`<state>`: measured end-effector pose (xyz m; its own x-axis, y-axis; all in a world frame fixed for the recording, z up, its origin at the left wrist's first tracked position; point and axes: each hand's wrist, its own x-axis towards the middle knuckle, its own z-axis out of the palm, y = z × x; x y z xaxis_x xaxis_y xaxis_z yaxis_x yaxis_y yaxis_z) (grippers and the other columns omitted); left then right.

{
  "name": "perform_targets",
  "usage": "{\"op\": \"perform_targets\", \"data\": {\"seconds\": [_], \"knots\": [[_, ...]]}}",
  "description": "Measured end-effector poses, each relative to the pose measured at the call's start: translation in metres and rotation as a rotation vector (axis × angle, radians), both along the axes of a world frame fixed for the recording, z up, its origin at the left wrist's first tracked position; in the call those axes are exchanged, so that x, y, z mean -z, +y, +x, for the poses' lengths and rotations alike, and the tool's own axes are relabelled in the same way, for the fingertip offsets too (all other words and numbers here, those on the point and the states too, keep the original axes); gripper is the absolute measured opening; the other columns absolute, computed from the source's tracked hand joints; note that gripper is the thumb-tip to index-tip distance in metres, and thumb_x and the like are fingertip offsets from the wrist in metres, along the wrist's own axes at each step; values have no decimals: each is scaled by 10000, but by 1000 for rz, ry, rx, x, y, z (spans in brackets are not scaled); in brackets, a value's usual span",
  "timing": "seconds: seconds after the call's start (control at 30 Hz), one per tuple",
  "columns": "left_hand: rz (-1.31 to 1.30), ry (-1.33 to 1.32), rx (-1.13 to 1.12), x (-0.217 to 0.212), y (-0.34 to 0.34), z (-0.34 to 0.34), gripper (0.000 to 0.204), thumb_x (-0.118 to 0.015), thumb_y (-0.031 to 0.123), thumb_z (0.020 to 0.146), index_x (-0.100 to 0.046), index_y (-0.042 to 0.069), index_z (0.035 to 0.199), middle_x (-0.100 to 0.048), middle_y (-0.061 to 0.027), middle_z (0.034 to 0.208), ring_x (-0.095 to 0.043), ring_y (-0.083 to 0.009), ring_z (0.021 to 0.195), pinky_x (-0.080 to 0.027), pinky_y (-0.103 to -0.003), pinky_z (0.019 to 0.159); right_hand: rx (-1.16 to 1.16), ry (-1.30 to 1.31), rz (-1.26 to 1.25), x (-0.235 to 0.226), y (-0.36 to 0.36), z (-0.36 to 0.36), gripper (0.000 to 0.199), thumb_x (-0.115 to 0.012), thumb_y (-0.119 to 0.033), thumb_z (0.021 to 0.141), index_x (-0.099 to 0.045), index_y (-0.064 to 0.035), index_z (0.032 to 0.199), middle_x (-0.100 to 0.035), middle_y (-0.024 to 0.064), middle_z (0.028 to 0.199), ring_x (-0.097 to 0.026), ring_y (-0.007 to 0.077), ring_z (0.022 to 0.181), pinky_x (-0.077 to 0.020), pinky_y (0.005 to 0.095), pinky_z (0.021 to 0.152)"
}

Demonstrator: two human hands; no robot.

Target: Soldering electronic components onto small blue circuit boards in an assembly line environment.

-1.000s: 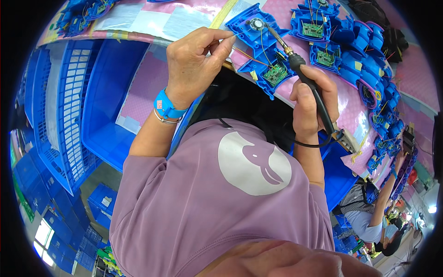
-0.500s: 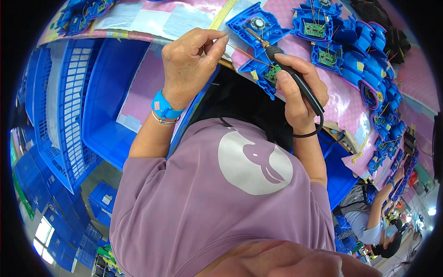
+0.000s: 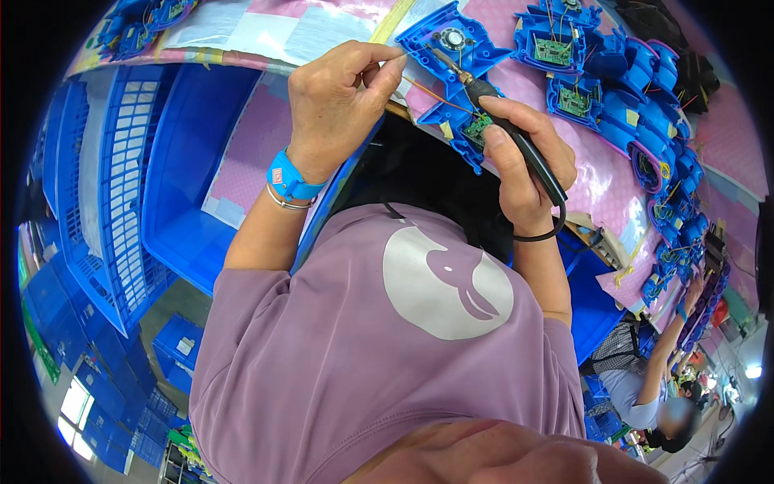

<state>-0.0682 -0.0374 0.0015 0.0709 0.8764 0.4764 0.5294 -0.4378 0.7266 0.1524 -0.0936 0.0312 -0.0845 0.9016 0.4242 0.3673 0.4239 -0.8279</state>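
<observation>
The left hand (image 3: pixel 339 101) is raised, thumb and forefinger pinched together, anything between them too fine to tell. In the right hand (image 3: pixel 530 157), fingers curled around it, a soldering iron (image 3: pixel 479 92) is held slanting, tip aimed at the blue housing (image 3: pixel 484 52) on the table (image 3: pixel 278 34).

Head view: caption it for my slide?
Right hand holds a soldering iron over an open blue plastic housing with round speaker; left hand pinched alongside.

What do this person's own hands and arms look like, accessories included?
The left hand and right hand are both ungloved. The left wrist carries a blue band with a pale square patch, and a thin silvery bangle. Short mauve sleeves leave the forearms bare.
</observation>
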Motion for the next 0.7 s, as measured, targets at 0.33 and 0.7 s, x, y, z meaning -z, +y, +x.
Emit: {"op": "perform_targets", "data": {"seconds": [0.33,0.7], "knots": [[-90,-155,-32,-1,1,-3,119,-788,24,862,-778,20,980,-655,5,702,-524,-28,574,-378,-196,503,-5,-34,12,-2,-1,-1,248,-683,-57,894,-738,44,1113,-746,114,968,-642,104,670,-494,231,621],[270,105,255,20,-2,-15,354,-825,25,742,-754,116,1077,-690,-36,877,-708,-178,689,-566,-278,587,12,3,30,0,-1,-2,262,-670,-39,903,-715,56,1143,-704,84,858,-616,96,661,-466,230,613]]}}
